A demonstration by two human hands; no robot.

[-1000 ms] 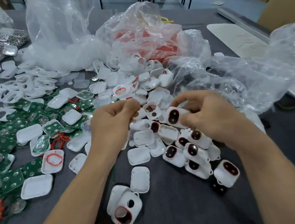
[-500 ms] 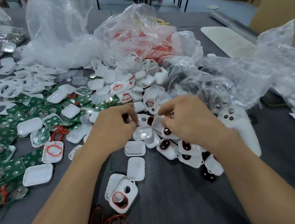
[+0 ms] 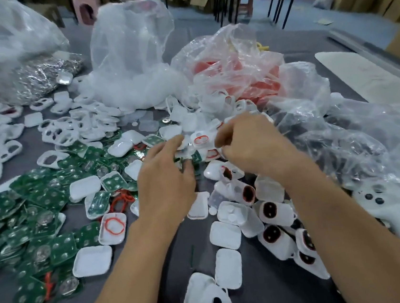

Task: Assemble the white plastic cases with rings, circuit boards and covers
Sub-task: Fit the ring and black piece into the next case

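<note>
A person's left hand (image 3: 167, 180) and right hand (image 3: 250, 145) meet over the heap of parts at the centre of the frame. The fingers of both are curled, but whether either grasps a piece cannot be told, as the fingertips are blurred or turned away. Between them lies a white case (image 3: 202, 133) with a red ring (image 3: 195, 140) seated in it. Green circuit boards (image 3: 49, 193) spread to the left, finished cases (image 3: 273, 211) at lower right. In so crowded a pile, a careless pull may unseat the ring or drag neighbouring pieces along; the plastic bag (image 3: 343, 147) beside the right hand could snag.
</note>
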